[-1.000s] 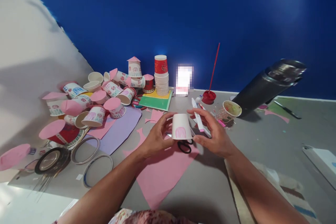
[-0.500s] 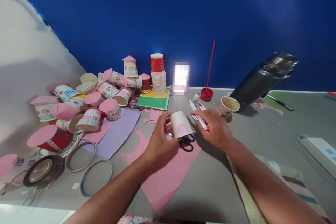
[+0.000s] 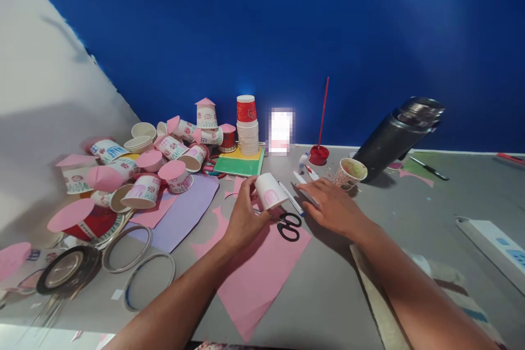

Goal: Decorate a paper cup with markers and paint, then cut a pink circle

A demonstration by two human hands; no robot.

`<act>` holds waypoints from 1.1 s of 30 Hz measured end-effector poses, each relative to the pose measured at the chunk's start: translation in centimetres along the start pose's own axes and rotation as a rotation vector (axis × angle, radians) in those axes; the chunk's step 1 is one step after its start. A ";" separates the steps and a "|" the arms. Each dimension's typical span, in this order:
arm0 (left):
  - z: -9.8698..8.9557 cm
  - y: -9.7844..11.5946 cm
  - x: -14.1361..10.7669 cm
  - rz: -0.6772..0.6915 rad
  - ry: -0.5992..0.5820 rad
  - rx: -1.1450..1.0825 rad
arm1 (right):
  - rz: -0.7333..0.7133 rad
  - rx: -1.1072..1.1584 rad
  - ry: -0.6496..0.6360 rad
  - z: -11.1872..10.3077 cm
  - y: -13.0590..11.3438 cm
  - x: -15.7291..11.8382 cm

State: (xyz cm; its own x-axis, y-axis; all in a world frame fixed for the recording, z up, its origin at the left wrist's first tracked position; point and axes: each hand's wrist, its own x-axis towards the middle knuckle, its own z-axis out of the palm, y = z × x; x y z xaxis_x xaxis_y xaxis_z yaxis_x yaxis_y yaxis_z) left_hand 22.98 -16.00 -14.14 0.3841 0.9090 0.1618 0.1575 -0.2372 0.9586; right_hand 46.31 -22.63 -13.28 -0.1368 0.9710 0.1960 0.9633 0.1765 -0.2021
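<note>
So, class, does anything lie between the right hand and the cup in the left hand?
Yes: as seen here, a blue-ended marker lies between the right hand and the cup.

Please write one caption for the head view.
Left hand holds a tilted paper cup near scissors; right hand at a white marker.

The held white cup bears a pink arch, the scissor handles are black, the cut sheet pink, the left sheet lilac, the flask black with a silvery top, the wall deep blue.
</note>
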 end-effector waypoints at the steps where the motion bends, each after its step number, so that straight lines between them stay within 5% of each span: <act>1: -0.1 -0.1 0.1 0.008 0.005 0.007 | 0.016 0.004 -0.025 -0.1 -0.3 0.0; 12: -0.4 0.3 0.2 0.046 -0.037 -0.069 | 0.034 -0.035 -0.081 0.6 -1.1 0.1; 33: -0.5 0.7 0.1 0.048 0.069 0.031 | 0.100 -0.038 -0.072 -0.2 -1.6 0.3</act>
State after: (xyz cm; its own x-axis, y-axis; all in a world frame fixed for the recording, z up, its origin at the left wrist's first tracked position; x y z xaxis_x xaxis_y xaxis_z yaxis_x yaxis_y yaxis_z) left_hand 22.66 -15.94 -13.35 0.3288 0.9175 0.2238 0.1686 -0.2902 0.9420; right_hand 44.81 -22.69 -12.75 -0.0549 0.9927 0.1071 0.9807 0.0737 -0.1808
